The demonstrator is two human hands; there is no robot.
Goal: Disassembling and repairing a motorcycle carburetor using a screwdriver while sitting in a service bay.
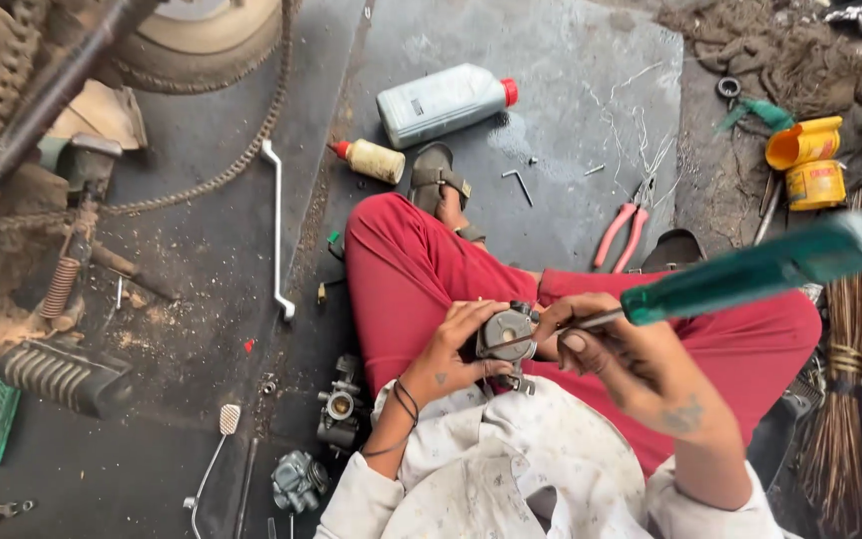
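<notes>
I am looking down at a small metal carburetor (507,337), which is sitting over the lap, just above the red trousers (411,269), near the middle of the scene. My left hand (448,351) is wrapping its fingers closed around the carburetor's left side, apparently to be steadying it against turning. My right hand (623,351) is closing around the shaft end of a green-handled screwdriver (750,271), whose tip is meeting the top of the carburetor; the handle is angling up to the right, probably so the blade is seating squarely. Two more carburetor bodies (339,409) are lying on the floor just left of the knee. Farther off, a grey bottle with a red cap (443,102) is lying on its side, and pink-handled pliers (623,232) are resting to the right.
</notes>
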